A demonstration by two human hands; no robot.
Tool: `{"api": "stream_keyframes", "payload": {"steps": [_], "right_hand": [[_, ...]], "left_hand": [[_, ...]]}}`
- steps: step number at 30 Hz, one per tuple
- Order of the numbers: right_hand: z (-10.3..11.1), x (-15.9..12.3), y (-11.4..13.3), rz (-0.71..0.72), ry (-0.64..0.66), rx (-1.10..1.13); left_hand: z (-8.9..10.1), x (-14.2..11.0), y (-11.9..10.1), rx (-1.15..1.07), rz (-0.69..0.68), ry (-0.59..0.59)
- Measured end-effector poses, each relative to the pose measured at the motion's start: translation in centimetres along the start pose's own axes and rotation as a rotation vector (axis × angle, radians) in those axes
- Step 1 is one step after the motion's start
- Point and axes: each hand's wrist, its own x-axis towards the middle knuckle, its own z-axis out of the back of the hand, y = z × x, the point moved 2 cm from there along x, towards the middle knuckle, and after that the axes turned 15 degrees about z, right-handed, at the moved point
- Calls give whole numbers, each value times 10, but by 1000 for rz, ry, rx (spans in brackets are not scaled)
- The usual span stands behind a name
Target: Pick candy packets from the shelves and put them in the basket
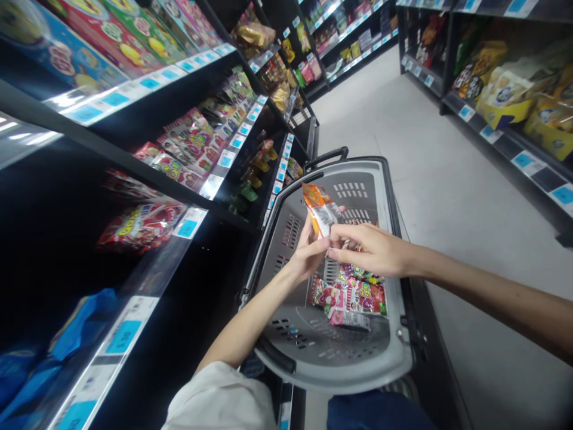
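My left hand [308, 251] and my right hand [373, 249] meet above a grey shopping basket [313, 352]. Both hold an orange and white snack packet [320, 214], which stands upright over the basket. My left fingers wrap its lower edge from the left. My right fingers pinch its lower right corner. Several red, pink and green candy packets [353, 295] lie on the basket's floor under my hands.
Dark shelves [147, 173] with candy bags and blue price tags run along my left. More shelves with snack bags [510, 89] line the right. A pale tiled aisle floor [403, 113] stretches ahead. The basket's black handle [326, 157] lies at its far rim.
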Motion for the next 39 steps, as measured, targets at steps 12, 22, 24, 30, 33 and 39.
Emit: {"api": "stream_keyframes", "payload": {"steps": [12,22,24,30,33,39], "right_hand": [[6,6,-10,-151,-266,326],[9,1,-30,-295,-678,517],[10,0,-30,-302,-750,559],[10,-1,-31,-283,-838,633],[11,0,-30,-273,-839,652],[28,-10,-9,-345,-585,724]], "left_hand": [[5,-4,-24,341,-363,-250],[-2,-7,-16,910,-488,-313],[-3,-7,-17,907,-501,-314],[-4,-7,-17,940,-485,-272],[-2,-6,-20,932,-532,-299],[-5,-23,-30,1267,-655,-362]]}}
